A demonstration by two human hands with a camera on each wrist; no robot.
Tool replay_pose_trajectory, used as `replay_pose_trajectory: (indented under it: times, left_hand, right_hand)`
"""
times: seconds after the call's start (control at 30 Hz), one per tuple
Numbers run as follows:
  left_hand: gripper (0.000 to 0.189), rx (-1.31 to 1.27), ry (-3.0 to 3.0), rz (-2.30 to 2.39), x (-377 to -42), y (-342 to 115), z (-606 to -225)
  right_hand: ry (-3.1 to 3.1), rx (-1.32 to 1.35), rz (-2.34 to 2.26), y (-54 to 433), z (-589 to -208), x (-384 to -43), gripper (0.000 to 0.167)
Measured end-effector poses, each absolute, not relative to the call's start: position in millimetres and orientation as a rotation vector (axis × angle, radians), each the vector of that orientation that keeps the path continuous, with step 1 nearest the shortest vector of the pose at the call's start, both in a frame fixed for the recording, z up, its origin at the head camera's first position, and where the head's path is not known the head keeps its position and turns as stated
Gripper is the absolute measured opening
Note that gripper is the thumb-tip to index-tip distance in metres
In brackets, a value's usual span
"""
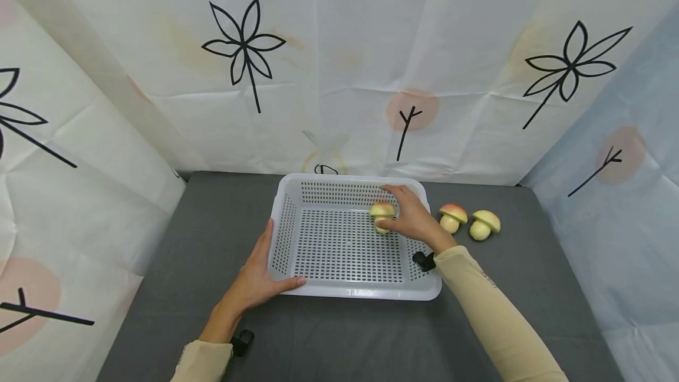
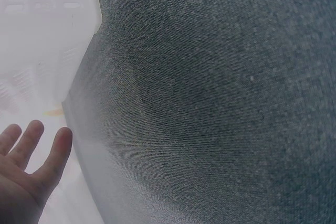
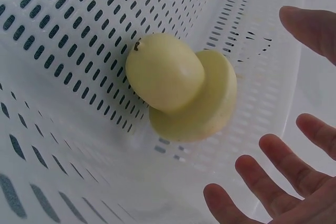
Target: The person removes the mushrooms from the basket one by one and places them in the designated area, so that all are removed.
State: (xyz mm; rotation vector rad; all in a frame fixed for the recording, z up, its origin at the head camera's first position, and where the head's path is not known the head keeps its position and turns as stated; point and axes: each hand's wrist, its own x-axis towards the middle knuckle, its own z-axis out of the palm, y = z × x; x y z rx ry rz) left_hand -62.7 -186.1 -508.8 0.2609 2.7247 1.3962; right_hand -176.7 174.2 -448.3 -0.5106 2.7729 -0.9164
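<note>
A white perforated plastic basket (image 1: 361,292) sits on the grey table. My left hand (image 1: 253,285) is at its front left corner, fingers along the left side and thumb straight at the front rim; the left wrist view shows those fingers spread. Inside the basket, towards the right, lies a toy mushroom (image 1: 382,210) with a yellow-green cap, reddish on top. My right hand (image 1: 412,217) reaches over the right rim beside it. From the right wrist, the mushroom (image 3: 165,72) lies on its side on the basket floor, apart from the spread fingers.
Two more toy mushrooms rest on the table right of the basket: one with a red-tinged cap (image 1: 453,217), one with a yellow-green cap (image 1: 485,224). White printed cloth (image 1: 350,63) walls the table in at the back and sides.
</note>
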Motion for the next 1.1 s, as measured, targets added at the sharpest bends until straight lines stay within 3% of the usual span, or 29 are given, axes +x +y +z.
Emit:
replay_pose_trajectory:
  times: [1.1]
  left_hand:
    - [0.138,0.269,2.717,1.411,-62.9,-186.2,-509.8]
  right_hand:
    - [2.787,-0.468,-0.826,167.3,-472.2,-184.0,0.085]
